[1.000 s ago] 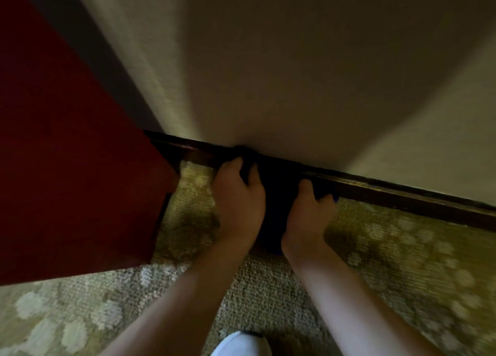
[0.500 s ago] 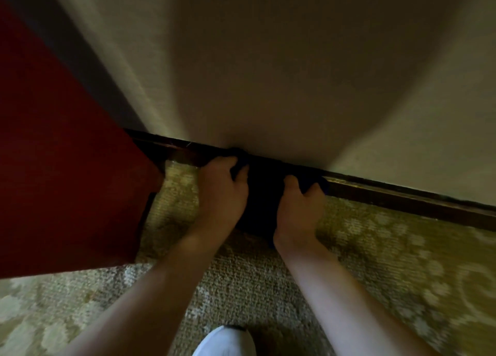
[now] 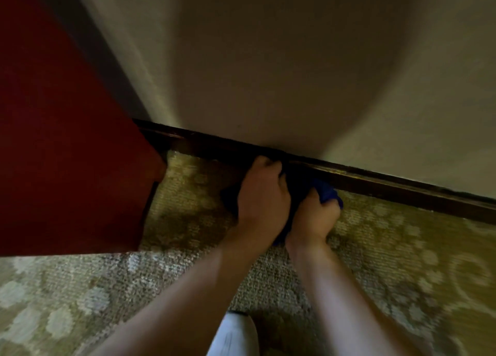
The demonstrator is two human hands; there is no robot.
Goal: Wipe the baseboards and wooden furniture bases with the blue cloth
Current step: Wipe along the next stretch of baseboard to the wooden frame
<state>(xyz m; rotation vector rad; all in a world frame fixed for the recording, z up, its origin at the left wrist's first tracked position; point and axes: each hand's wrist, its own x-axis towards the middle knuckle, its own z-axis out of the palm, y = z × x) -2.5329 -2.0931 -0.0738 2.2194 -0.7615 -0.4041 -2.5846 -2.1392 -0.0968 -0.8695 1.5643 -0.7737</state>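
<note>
A dark wooden baseboard (image 3: 389,182) runs along the foot of the beige wall, sloping down to the right. The blue cloth (image 3: 326,190) is bunched against it, mostly in shadow between my hands. My left hand (image 3: 261,194) grips the cloth's left part, its knuckles up against the baseboard. My right hand (image 3: 314,218) is curled round the cloth's right part, just below the baseboard on the carpet. Much of the cloth is hidden by both hands.
A red upholstered piece of furniture (image 3: 61,140) fills the left side, its corner close to the baseboard. Patterned olive and cream carpet (image 3: 402,248) covers the floor. A white shoe tip (image 3: 233,334) shows at the bottom.
Both hands and the cloth have shifted right along the baseboard, away from the red furniture. The hands have come closer together, and a blue fold now shows by the right hand.
</note>
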